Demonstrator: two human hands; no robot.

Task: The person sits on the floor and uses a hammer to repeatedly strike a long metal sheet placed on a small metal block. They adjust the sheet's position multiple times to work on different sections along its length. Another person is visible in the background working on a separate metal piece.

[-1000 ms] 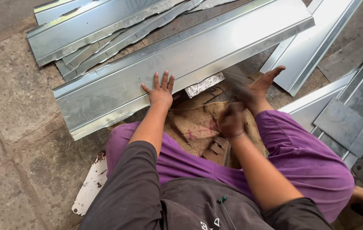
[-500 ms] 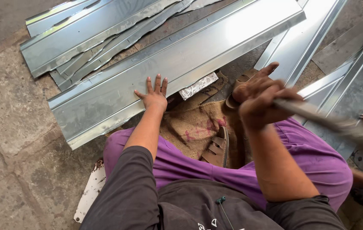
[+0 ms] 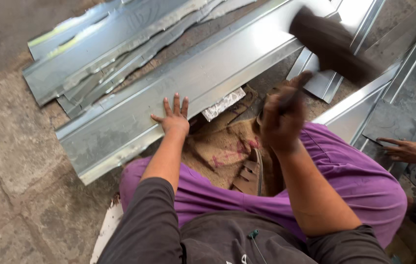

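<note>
Galvanised sheet metal, folded into a long channel [image 3: 188, 93], lies diagonally on the stone floor [image 3: 7, 161] in front of the seated person. The left hand [image 3: 174, 119] rests flat on the near flange of the channel, fingers spread wide and pointing away from the body. The right hand [image 3: 282, 117] is raised above the lap and closed around the handle of a mallet [image 3: 332, 44]; the dark head is motion-blurred, so its exact shape cannot be told, though it looks cylindrical. The head is above the far right part of the channel.

The near edge of the channel touches the purple-clad knees. A stack of similar metal strips [image 3: 110, 54] lies just beyond its far edge, and more folded sections [image 3: 403, 78] crowd the right side. Open floor remains to the left. A brown sack [image 3: 222, 146] and a small patterned metal offcut [image 3: 223, 103] lie between the knees. Another person's hands [image 3: 410, 149] rest on a flat sheet at the right edge.
</note>
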